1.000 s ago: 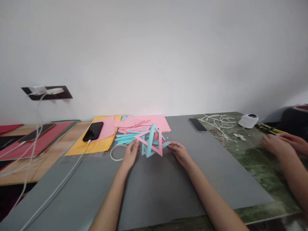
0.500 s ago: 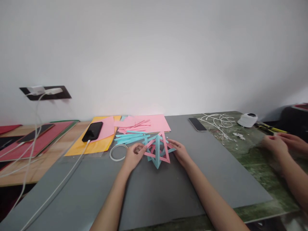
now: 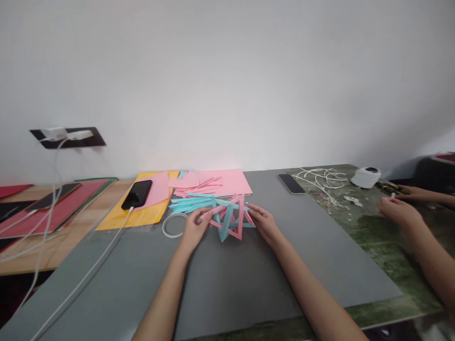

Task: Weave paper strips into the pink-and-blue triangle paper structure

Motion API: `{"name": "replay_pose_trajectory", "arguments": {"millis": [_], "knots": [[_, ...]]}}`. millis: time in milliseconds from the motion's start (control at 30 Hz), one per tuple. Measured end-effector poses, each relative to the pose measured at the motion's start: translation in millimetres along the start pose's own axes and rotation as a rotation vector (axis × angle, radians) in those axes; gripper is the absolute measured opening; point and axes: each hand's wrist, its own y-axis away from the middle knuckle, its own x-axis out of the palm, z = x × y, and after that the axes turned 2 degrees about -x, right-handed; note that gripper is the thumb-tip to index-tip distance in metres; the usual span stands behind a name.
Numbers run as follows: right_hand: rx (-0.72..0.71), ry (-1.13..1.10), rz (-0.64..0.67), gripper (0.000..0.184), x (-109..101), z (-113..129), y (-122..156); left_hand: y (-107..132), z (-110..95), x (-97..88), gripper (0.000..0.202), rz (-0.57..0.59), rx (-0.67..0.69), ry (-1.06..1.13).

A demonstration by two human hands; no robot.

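A star-like lattice of folded pink and blue paper strips [image 3: 231,219] is held between my two hands above the grey sheet [image 3: 241,284]. My left hand [image 3: 195,227] pinches its left side, with the fingers closed on a pink strip. On the other side my right hand [image 3: 263,221] grips the lattice by its right edge, fingertips behind the paper. Loose blue paper strips [image 3: 192,203] lie just behind my left hand. Beside that hand rests a white ring [image 3: 174,226], partly covered by it.
Pink paper [image 3: 234,180] and a yellow folder [image 3: 152,214] lie along the wall. A charging phone [image 3: 137,194] sits at left, another phone [image 3: 291,183] at right. A co-worker's hand [image 3: 401,213] is near white cords [image 3: 325,177] and a white roll [image 3: 366,177].
The paper lattice has turned and shifted slightly left between my hands. My left hand has moved a little left. The co-worker's hands have come apart, one reaching toward a black-and-yellow tool.
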Motion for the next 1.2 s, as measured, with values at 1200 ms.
{"name": "replay_pose_trajectory", "arguments": {"millis": [1200], "knots": [[-0.094,0.187,-0.06,0.04,2.4,2.6,2.6,1.3,-7.3,-0.3,0.033,-0.016,0.007,0.035]]}}
